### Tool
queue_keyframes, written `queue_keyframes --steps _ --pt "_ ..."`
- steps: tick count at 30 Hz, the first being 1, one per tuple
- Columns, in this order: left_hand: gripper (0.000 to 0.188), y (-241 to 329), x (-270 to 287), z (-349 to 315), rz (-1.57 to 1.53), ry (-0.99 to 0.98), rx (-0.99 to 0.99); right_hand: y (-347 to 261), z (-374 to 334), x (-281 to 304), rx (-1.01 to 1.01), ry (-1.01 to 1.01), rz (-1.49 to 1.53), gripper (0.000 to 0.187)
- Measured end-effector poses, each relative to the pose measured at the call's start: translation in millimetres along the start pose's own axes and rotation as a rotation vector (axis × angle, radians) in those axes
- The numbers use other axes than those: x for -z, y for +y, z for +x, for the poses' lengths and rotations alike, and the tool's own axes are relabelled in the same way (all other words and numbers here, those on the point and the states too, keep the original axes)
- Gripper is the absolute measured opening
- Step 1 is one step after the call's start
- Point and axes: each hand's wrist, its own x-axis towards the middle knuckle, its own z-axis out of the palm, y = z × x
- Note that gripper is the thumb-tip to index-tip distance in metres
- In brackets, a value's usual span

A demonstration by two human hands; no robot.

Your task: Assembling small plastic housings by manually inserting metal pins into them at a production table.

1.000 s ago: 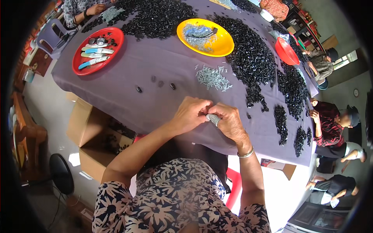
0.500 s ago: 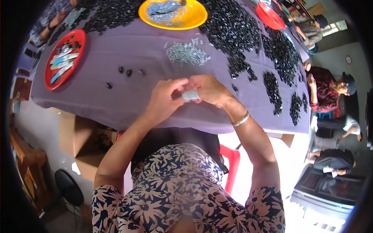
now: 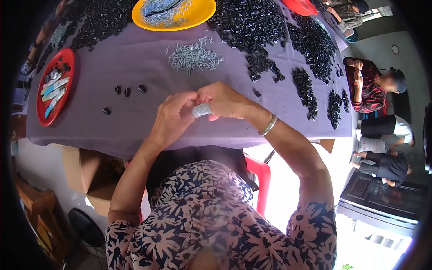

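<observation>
My left hand (image 3: 172,116) and my right hand (image 3: 227,102) meet fingertip to fingertip over the near part of the purple-covered table. The fingers of both are bent and pinched together. Whatever lies between them is hidden. A whitish wrap (image 3: 202,110) covers the right thumb, and a silver bangle circles the right wrist. Left of my hands, several small black pieces (image 3: 127,92) lie apart on the cloth. Just beyond my hands is a loose heap of thin, pale, pin-like pieces (image 3: 195,57).
A red plate (image 3: 69,96) with knives and black bits stands at left. At the back is a yellow plate (image 3: 208,14) of pale pins. Heaps of shiny black pieces (image 3: 247,31) spread across the far and right side. A co-worker in a checked shirt (image 3: 369,85) sits at right.
The view has shifted, so the table's things appear further left. My hands remain joined, with their fingers slightly re-angled. The checked-shirt co-worker's hands have come up together.
</observation>
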Motion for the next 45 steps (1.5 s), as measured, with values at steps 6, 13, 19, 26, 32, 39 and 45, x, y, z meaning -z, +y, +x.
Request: queue_keyframes --steps 6,13,19,26,32,39,45 --pt "0.021 -4 5 -1 0.149 0.138 -0.144 44 -42 -46 0.473 0.678 -0.109 0.012" --pt "0.020 -9 34 6 0.427 0.280 -0.094 82 -85 -16 0.474 1.109 -0.312 0.015" --pt "0.021 -31 62 3 0.541 0.490 0.008 106 -82 33 0.349 1.169 -0.334 0.021" --pt "0.023 -22 48 2 0.540 0.436 -0.079 83 -43 15 0.391 1.133 -0.518 0.017" --pt "0.021 -22 49 0 0.505 0.428 -0.044 94 -57 53 0.221 1.116 -0.498 0.019" --pt "0.019 -24 47 2 0.466 0.438 -0.034 74 -31 79 0.462 1.157 -0.551 0.022" --pt "0.018 -24 49 2 0.462 0.428 -0.007 93 -29 77 0.449 1.045 -0.493 0.025"
